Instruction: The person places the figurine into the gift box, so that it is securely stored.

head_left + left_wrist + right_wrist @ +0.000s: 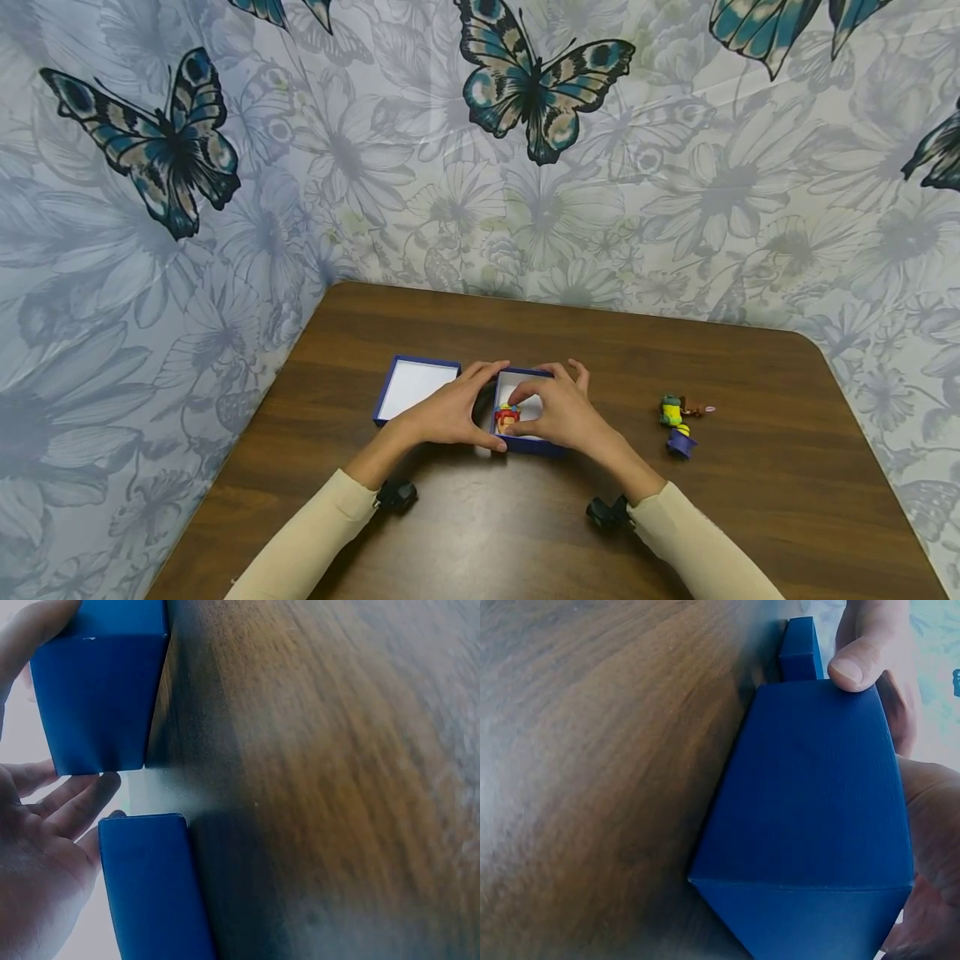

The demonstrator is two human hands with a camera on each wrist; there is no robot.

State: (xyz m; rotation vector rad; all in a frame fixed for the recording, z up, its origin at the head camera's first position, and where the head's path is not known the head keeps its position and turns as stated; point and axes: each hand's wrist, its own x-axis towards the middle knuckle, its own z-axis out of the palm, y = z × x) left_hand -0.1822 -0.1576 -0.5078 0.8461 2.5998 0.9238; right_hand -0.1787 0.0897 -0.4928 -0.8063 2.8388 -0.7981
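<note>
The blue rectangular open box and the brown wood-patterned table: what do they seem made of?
Blue box: probably cardboard covered with matte paper, given its crisp edges and faint texture. Table: wood or wood-look laminate, somewhat glossy; grain and soft reflections show.

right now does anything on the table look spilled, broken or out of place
Nothing stands out: no spill or breakage shows. The small toys lie bunched right of the open blue box, but that seems ordinary.
</note>
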